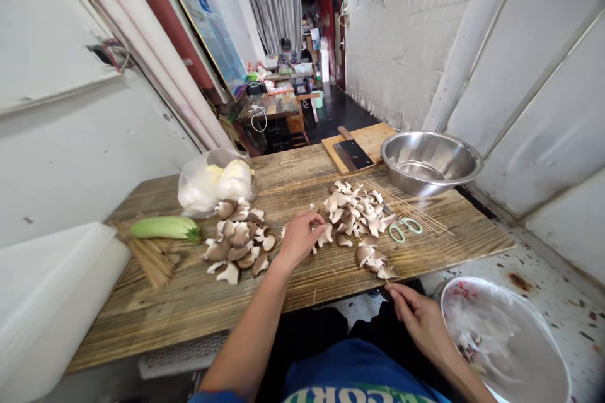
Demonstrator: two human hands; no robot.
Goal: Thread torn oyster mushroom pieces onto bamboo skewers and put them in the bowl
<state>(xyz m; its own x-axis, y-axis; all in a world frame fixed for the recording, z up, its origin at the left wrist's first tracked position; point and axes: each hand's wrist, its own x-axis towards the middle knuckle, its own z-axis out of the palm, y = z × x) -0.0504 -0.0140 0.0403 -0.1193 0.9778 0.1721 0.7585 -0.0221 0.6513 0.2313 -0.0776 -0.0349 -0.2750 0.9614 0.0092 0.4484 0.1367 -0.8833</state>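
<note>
Mushroom pieces [373, 259] are threaded in a short cluster on a thin stick [388, 282], which is held near the front edge of the wooden table [302, 289]. The stick's lower end is pinched between the thumb and fingers of the right hand [418, 316]. Only this one loaded stick can be made out; a heap of smaller loose mushrooms [352, 209] is left unthreaded just beyond it, and a second heap of larger ones [239, 242] is left loose farther to the left. By the near side of the smaller heap, the fingers of the left hand [297, 240] are curled together at a pale piece [325, 236]; whether it is gripped cannot be told. Bare sticks [416, 209] are spread beside the green-handled scissors [397, 233], with a steel bowl [431, 187] set behind them. Farther back, a cleaver [353, 155] is laid on a cutting board [375, 138]
</note>
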